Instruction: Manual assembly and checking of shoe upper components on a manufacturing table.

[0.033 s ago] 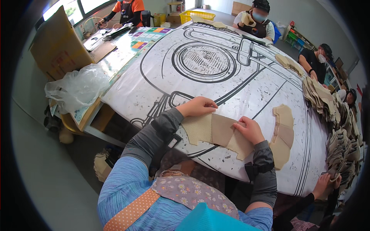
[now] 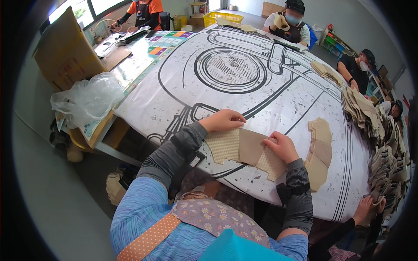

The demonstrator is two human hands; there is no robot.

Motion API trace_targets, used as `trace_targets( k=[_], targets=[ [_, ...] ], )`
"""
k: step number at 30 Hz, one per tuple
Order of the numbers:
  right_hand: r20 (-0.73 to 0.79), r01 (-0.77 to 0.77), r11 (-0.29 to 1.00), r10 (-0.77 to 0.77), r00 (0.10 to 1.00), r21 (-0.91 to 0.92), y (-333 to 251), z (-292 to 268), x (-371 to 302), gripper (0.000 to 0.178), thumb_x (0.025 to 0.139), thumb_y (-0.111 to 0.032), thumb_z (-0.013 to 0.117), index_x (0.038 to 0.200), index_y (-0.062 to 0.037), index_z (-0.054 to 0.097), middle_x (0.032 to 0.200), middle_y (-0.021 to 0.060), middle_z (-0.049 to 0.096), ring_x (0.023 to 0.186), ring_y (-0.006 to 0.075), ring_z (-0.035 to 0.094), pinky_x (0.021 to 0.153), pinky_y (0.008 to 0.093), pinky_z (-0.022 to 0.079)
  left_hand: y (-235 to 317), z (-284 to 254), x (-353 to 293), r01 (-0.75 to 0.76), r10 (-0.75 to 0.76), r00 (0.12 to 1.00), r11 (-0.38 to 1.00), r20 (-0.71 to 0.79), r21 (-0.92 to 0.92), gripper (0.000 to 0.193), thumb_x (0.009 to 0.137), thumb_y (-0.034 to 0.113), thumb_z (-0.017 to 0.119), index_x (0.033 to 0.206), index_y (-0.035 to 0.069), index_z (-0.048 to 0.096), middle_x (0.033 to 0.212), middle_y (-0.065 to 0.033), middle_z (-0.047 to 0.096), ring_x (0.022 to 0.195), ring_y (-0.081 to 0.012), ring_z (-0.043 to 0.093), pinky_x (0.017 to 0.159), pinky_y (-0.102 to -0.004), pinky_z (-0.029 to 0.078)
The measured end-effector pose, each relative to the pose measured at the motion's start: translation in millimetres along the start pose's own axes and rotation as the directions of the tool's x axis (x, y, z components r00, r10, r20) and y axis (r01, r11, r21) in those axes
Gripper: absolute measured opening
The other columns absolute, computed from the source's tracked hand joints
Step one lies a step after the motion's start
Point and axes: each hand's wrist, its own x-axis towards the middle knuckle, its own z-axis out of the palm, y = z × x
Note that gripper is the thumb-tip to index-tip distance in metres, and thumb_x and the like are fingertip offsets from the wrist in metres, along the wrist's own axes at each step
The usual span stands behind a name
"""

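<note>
A curved beige fabric panel lies near the table's front edge, made of two pale mesh ends and a smooth taupe middle. At its upper left edge, my left hand is closed on it with curled fingers; the fingertips' exact grip is partly hidden. My right hand pinches its right part between thumb and fingers. Just right of that hand lies a small stack of similar beige panels.
A printed white cloth covers the table. Piled fabric pieces line the right edge, where another person's hands work. At left are a clear plastic bag and a cardboard box. Several people sit around the far sides.
</note>
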Motion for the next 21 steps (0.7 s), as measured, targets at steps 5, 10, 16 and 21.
trace_targets(
  k=[5, 10, 16, 21],
  targets=[
    [-0.002, -0.003, 1.0, 0.003, 1.0, -0.006, -0.5, -0.4, 0.5, 0.038, 0.086, -0.043, 0.069, 0.092, -0.0055, 0.067, 0.082, 0.0149, 0.069, 0.076, 0.0328, 0.066, 0.07, 0.0387, 0.051, 1.0, -1.2, 0.2, -0.002, 0.002, 1.0, 1.0, 0.009, 0.004, 0.031, 0.091, 0.024, 0.065, 0.113, 0.002, 0.069, 0.096, -0.0103, 0.072, 0.087, -0.0149, 0.064, 0.081, -0.0292, 0.05],
    [0.003, -0.01, 1.0, 0.01, 1.0, -0.009, -1.2, -0.6, 0.2, 0.04, 0.086, -0.045, 0.069, 0.091, -0.0055, 0.066, 0.082, 0.0147, 0.069, 0.076, 0.0322, 0.066, 0.07, 0.0386, 0.051, 3.9, -2.1, -0.6, -0.004, 0.004, 1.0, 1.0, 0.012, -0.003, 0.032, 0.091, 0.024, 0.065, 0.114, 0.003, 0.069, 0.095, -0.0096, 0.072, 0.086, -0.0143, 0.063, 0.08, -0.0289, 0.049],
    [0.002, -0.002, 1.0, 0.002, 1.0, -0.019, 0.5, -0.3, 0.3, 0.039, 0.086, -0.045, 0.069, 0.092, -0.0056, 0.066, 0.081, 0.0146, 0.068, 0.076, 0.0315, 0.066, 0.07, 0.0383, 0.051, 1.9, -0.8, -0.3, -0.01, 0.01, 1.0, 1.0, 0.005, -0.013, 0.031, 0.091, 0.024, 0.065, 0.114, 0.003, 0.069, 0.094, -0.0095, 0.071, 0.085, -0.014, 0.062, 0.079, -0.0286, 0.049],
    [0.003, -0.001, 1.0, 0.001, 1.0, -0.003, -1.1, -0.6, -0.1, 0.039, 0.086, -0.044, 0.069, 0.091, -0.0056, 0.066, 0.081, 0.0146, 0.068, 0.075, 0.0318, 0.066, 0.07, 0.0385, 0.051, -0.1, -0.7, 0.1, -0.001, 0.001, 1.0, 1.0, 0.008, -0.018, 0.031, 0.091, 0.024, 0.065, 0.114, 0.003, 0.069, 0.095, -0.0095, 0.071, 0.086, -0.0139, 0.062, 0.08, -0.0286, 0.049]
  ],
)
